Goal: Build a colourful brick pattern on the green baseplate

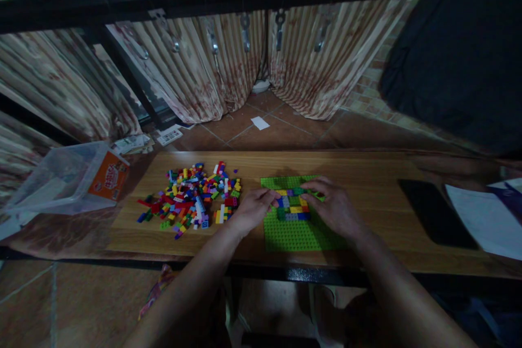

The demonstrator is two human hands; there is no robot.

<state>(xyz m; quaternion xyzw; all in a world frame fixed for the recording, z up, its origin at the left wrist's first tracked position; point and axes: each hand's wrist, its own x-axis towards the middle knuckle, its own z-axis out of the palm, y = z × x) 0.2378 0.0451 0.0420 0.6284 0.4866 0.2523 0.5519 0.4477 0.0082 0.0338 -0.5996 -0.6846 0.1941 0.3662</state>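
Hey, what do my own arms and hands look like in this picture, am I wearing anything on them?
Your left hand and right hand are ungloved, and the left forearm and right forearm are bare, with no sleeve, watch or bracelet showing. The picture is too dim to rule out a ring.

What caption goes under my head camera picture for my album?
Left hand and right hand at the bricks on a green baseplate, colorful pile alongside.
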